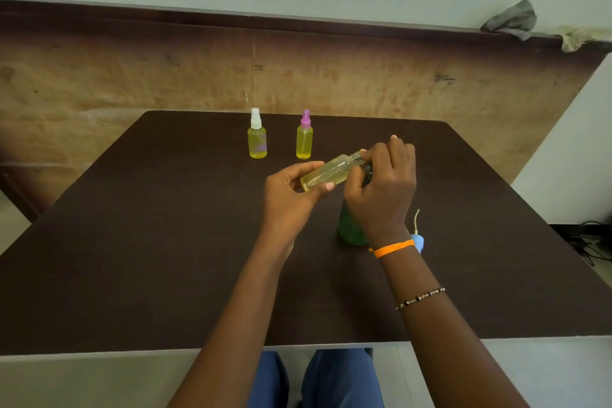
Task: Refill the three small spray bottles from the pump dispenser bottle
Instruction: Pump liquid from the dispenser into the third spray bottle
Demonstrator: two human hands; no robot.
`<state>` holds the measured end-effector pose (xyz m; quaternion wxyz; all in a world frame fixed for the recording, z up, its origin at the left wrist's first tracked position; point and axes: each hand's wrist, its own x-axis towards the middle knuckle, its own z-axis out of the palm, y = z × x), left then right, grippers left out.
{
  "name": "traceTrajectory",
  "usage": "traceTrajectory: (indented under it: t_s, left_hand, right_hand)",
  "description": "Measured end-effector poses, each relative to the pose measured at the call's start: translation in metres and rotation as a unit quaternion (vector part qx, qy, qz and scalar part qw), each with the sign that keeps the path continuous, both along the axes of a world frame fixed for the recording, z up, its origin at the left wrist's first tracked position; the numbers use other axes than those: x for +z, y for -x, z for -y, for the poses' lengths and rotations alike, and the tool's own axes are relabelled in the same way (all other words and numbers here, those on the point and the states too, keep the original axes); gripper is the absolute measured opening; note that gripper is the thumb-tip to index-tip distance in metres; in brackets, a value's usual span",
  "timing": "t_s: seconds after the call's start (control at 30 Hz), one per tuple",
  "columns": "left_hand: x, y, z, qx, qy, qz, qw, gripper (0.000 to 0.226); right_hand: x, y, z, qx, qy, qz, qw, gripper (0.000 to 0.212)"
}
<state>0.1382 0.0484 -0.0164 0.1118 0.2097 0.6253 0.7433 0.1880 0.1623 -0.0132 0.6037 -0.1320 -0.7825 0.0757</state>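
My left hand (pixel 291 190) grips an uncapped small spray bottle (pixel 331 171), tilted with its open neck toward the right. My right hand (pixel 381 182) is curled over the dark pump head of the green dispenser bottle (pixel 351 228), which stands upright under it; the nozzle is at the small bottle's neck. Two other small bottles of yellow liquid stand upright at the table's far side: one with a white sprayer (pixel 257 137), one with a pink sprayer (pixel 304 139). A blue sprayer cap with its dip tube (pixel 418 235) lies behind my right wrist.
The dark brown table (pixel 149 258) ends at a wooden panel behind. Grey rags (pixel 511 21) hang on the panel's top right. Cables (pixel 589 242) lie on the floor at the right. My knees show below the table's front edge.
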Motion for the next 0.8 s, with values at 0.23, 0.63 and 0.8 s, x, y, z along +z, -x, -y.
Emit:
traceTrajectory:
  t_s: [0.23,0.63,0.8]
  left_hand:
    - [0.001,-0.003,0.0,0.002,-0.007,-0.01,1.0,0.034]
    - [0.0,0.001,0.0,0.001,0.0,-0.009,1.0,0.034]
    - [-0.002,-0.001,-0.001,0.001,0.007,-0.008,1.0,0.035]
  right_hand:
    - [0.001,-0.004,0.0,0.005,0.016,0.002,1.0,0.015]
    - [0.007,-0.006,0.001,0.014,0.005,0.027,1.0,0.012]
    - [-0.007,-0.004,-0.002,0.004,-0.013,-0.001,1.0,0.011]
